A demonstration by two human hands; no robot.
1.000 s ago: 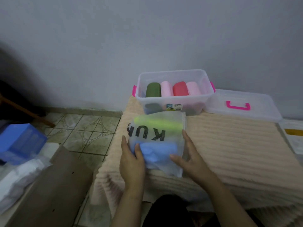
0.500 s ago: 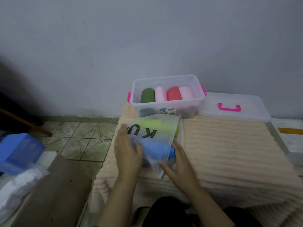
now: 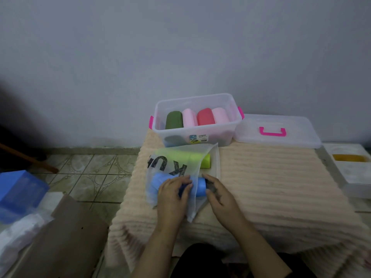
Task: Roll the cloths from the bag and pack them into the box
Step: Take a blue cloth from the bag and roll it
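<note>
A translucent white bag (image 3: 172, 161) with black letters lies on the beige ribbed cover, just in front of the clear box (image 3: 197, 135). Inside the bag are a blue cloth (image 3: 197, 186) and a lime-green cloth (image 3: 204, 161), both poking out of its right opening. My left hand (image 3: 172, 195) presses on the bag over the blue cloth. My right hand (image 3: 217, 194) touches the blue cloth's exposed end at the bag's mouth. The box holds several rolled cloths: green (image 3: 173, 119), pink (image 3: 189, 117), red (image 3: 205, 116) and pink again.
The box's clear lid (image 3: 277, 135) with a pink handle lies to the right of the box. A white foam tray (image 3: 349, 171) sits at the far right. On the tiled floor at left are a blue box (image 3: 19, 193), brown cardboard (image 3: 60, 241) and plastic wrap.
The bag's mouth has been opened toward the right, so the blue and green cloths now stick out. My right hand moved from the bag's lower edge to the blue cloth's end.
</note>
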